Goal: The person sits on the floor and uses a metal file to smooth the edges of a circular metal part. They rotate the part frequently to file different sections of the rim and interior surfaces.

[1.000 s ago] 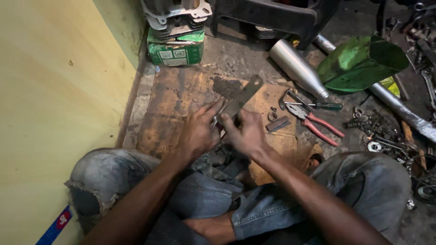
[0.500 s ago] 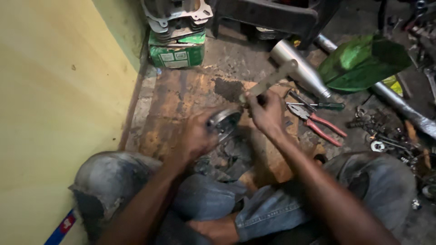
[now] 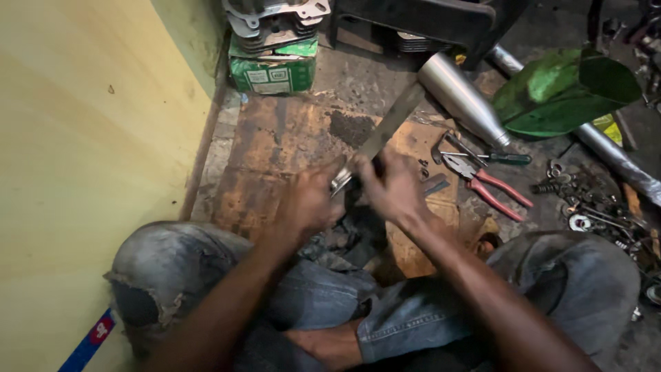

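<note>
I sit cross-legged on the floor in torn jeans. My left hand (image 3: 311, 201) is closed around a small round metal part (image 3: 339, 181), of which only a shiny edge shows. My right hand (image 3: 390, 186) grips the lower end of a long flat metal file (image 3: 387, 128), which slants up and to the right, away from me. Its lower end meets the metal part between my two hands. Both hands hover over a stained sheet of cardboard (image 3: 289, 145).
Red-handled pliers (image 3: 482, 180) and a green-handled screwdriver (image 3: 496, 158) lie to the right. Beyond are a chrome exhaust pipe (image 3: 461, 96), green leaves (image 3: 568, 86) and scattered nuts and washers (image 3: 585, 200). A green box (image 3: 274, 72) carrying an engine part stands ahead. A yellow wall (image 3: 89, 158) runs along the left.
The file has swung out longer and further up to the right. My hands drew apart half a second ago and are now together again around the metal part.
</note>
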